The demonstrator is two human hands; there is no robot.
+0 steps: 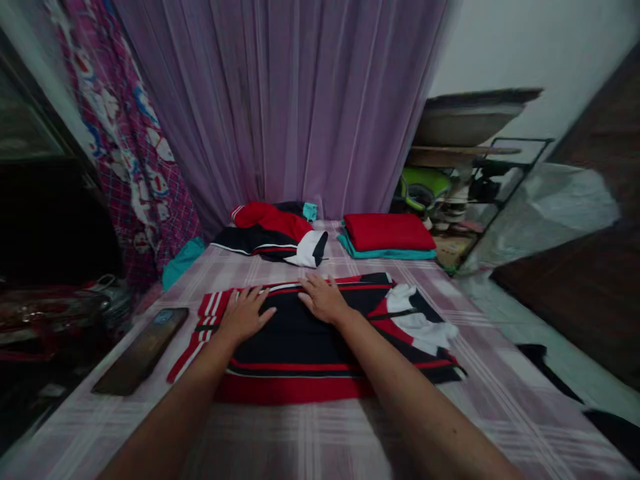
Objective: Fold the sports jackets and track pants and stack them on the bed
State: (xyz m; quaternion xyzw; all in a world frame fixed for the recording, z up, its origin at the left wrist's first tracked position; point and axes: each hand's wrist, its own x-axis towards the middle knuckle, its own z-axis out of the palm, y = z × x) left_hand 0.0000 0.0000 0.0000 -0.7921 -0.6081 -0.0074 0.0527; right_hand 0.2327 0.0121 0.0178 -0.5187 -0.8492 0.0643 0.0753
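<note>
A: Ground first. What carries it all?
B: Plaid bedsheet (pixel 320 440), pale, filling the near field. Purple curtain (pixel 300 100) hangs behind.
A: On the sheet?
B: Black, red and white jersey (pixel 300 353), flat at the centre. Its long axis runs left to right across the view, with the striped end to the left and white patches bunched at the right.
A: Around it?
B: Beyond it, a loose heap of clothes (pixel 273 233) and a folded stack (pixel 387 235). A dark flat slab (pixel 143 350) lies just left of the jersey.
A: Hands?
B: Both on the jersey's far half. Left hand (pixel 245 315) is by the striped end. Right hand (pixel 324 300) is near the middle, at the far edge. The bunched right end lies apart from both, nearer the right hand.
A: Grip?
B: None. Fingers (pixel 257 295) spread and flat, palms down on the cloth, nothing pinched.
</note>
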